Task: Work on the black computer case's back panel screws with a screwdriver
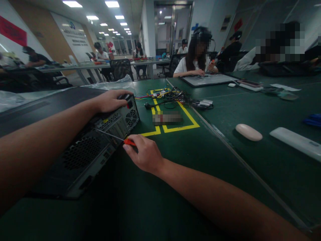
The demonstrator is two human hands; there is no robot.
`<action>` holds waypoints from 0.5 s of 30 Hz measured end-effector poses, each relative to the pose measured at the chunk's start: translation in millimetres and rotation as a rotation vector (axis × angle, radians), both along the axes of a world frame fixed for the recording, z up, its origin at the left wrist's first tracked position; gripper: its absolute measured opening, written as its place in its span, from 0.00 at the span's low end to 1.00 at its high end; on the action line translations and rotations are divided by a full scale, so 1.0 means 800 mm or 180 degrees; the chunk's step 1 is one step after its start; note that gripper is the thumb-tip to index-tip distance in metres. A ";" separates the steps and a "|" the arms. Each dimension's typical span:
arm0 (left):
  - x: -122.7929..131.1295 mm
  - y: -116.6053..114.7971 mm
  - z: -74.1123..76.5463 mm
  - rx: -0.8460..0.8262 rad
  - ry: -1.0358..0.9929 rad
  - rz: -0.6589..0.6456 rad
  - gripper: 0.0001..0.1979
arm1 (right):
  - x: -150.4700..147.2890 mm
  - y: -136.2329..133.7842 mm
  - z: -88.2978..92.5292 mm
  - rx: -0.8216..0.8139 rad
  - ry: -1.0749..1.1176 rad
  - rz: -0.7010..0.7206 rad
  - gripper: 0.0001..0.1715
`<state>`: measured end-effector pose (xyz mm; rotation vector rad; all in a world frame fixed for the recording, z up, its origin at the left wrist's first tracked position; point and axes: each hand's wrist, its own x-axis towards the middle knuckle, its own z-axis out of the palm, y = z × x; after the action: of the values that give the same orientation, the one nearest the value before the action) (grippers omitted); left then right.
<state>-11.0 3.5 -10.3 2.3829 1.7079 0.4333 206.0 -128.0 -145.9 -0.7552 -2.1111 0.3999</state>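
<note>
A black desktop computer case [92,150] lies on its side on the green mat, its rear panel with fan grille facing right. My left hand [111,100] rests curled over the case's top far corner, gripping it. My right hand [144,152] is closed on a screwdriver [117,137] with a red handle. Its thin metal shaft points left, with the tip against the case's rear panel.
A tangle of coloured cables [175,97] lies inside a yellow taped square [180,127]. A beige mouse [248,132] and white keyboard [296,143] sit to the right. Clear plastic wrap [112,84] lies behind the case. Other people work at the far side and at back tables.
</note>
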 end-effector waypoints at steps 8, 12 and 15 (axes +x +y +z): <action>0.002 -0.002 0.002 -0.0016 0.0018 0.0068 0.41 | 0.002 0.003 -0.002 0.0072 -0.0165 0.0025 0.13; 0.001 -0.001 0.001 -0.0024 -0.0034 0.0075 0.41 | 0.002 0.003 -0.001 0.0073 -0.0166 0.0002 0.13; 0.002 -0.001 0.000 -0.0043 -0.0044 0.0074 0.41 | 0.001 0.003 -0.002 0.0077 -0.0140 0.0011 0.13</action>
<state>-9.5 2.5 -10.0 2.3474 1.7287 0.4391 206.9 -126.0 -147.5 -0.7528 -2.1546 0.3619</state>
